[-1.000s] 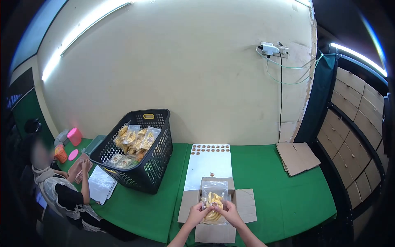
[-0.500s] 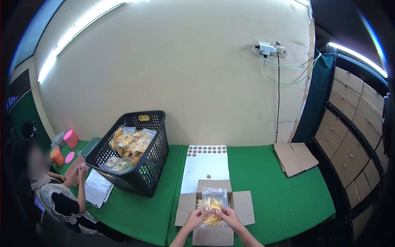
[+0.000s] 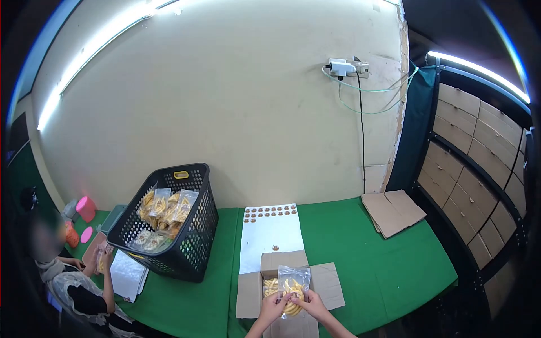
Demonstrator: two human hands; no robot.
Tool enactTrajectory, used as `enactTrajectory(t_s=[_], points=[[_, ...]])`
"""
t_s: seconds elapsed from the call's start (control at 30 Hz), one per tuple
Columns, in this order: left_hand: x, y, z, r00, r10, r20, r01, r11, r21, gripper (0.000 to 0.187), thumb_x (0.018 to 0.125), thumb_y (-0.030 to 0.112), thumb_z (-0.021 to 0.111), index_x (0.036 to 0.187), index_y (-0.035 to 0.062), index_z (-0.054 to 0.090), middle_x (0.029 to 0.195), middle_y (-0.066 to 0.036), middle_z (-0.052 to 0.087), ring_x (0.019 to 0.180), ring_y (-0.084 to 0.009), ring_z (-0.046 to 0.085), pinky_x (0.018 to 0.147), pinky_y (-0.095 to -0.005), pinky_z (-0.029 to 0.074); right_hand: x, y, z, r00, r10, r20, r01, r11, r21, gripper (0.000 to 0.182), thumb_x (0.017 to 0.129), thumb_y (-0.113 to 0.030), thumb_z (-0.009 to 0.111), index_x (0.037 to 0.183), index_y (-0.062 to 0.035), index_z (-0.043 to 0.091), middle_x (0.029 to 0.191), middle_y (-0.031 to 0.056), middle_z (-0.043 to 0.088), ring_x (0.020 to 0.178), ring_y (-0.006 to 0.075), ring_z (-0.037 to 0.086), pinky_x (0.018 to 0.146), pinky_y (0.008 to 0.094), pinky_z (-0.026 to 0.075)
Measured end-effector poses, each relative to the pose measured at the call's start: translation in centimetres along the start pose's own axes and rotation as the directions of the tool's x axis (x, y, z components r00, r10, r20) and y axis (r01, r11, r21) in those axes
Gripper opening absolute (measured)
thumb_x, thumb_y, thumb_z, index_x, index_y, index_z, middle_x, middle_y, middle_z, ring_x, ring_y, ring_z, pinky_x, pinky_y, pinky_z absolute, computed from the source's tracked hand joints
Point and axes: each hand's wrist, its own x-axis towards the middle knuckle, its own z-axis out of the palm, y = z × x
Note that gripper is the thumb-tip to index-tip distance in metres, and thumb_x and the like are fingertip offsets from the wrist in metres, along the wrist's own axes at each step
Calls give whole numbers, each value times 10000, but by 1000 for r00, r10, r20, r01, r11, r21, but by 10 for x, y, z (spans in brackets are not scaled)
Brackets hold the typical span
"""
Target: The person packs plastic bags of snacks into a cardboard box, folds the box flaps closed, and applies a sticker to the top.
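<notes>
A clear plastic bag of yellow, curved stick-shaped snacks (image 3: pixel 295 277) is held upright above an open cardboard box (image 3: pixel 248 298). My left hand (image 3: pixel 274 307) pinches the bag's lower left, and my right hand (image 3: pixel 313 306) pinches its lower right, thumbs close together. Between the thumbs a small round brownish spot shows, looking like a sticker. More yellow snacks (image 3: pixel 270 286) lie inside the box, left of the held bag. Behind the box is a white sheet (image 3: pixel 270 234) with rows of round brown stickers at its far end and a single one lower down.
A black perforated basket (image 3: pixel 194 248) full of snack bags stands to the left. Flattened cardboard (image 3: pixel 393 211) lies at the right on the green tablecloth (image 3: pixel 383 270). At far left another person (image 3: pixel 84 290) handles a small bag beside a stack of white sheets (image 3: pixel 128 273).
The view has swung slightly right. The held bag has shifted right relative to the box, uncovering the snacks inside. The other person's hands have lowered, with a bag now visible in them.
</notes>
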Motion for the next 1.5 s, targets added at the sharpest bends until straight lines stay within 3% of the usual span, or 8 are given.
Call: enactTrajectory(t_s=[0.27,0.37,0.6,0.73,1.0,1.1,1.4,1.5], points=[[1,-14,-13,999,-14,41,15,999,-29,228,843,206,564,875,-11,626,726,-34,614,649,-60,542,560,-206,438,-10,-29,13,1000,-14,1,14,1000,1,265,808,-201,616,965,6,562,789,-15,562,662,25,478,556,168,364],[2,-28,-12,997,-37,68,42,996,-81,237,847,207,561,897,-17,617,764,-32,612,676,-63,542,597,-206,444,-4,1,-2,998,65,15,-62,987,-151,271,821,-171,592,1001,26,540,876,19,576,771,63,527,659,204,427],[0,-29,-6,970,-162,180,202,952,-231,268,814,174,610,992,-23,573,823,-41,612,691,-59,552,592,-177,441,-12,15,1,997,-18,-76,24,997,75,225,830,-142,565,976,28,550,837,25,581,752,64,532,647,201,421],[-5,-29,-5,962,-149,228,154,988,-4,293,788,159,640,1008,-19,566,858,-43,613,720,-63,568,603,-177,452,-19,20,5,984,-36,-175,71,978,196,201,821,-108,562,967,30,555,837,35,589,741,69,537,637,201,421],[-13,-54,-5,948,-102,301,182,951,-249,262,795,146,627,998,-12,575,862,-34,614,766,-73,564,653,-207,452,-34,31,8,969,-26,-245,70,983,172,155,800,-94,582,900,24,582,755,11,585,661,52,515,569,184,388],[-10,-79,-16,901,-217,376,287,948,-141,235,817,159,596,985,-4,585,841,-24,611,748,-70,555,639,-200,441,-38,31,9,968,-20,-250,58,988,145,145,792,-102,594,872,19,588,722,-3,571,637,43,497,546,183,370],[-16,-62,-15,932,-258,253,312,928,-203,213,835,201,578,924,9,604,796,-11,604,676,-47,540,556,-179,426,-33,27,16,971,-44,-236,72,991,109,171,783,-128,622,868,17,589,712,-15,554,631,31,475,538,181,356],[-12,-56,-12,971,-155,183,188,966,-177,229,833,217,586,912,3,604,765,-10,601,643,-36,528,527,-170,411,-30,23,22,969,-68,-237,87,993,73,188,792,-150,626,872,16,590,715,-15,554,631,27,475,538,177,364]])
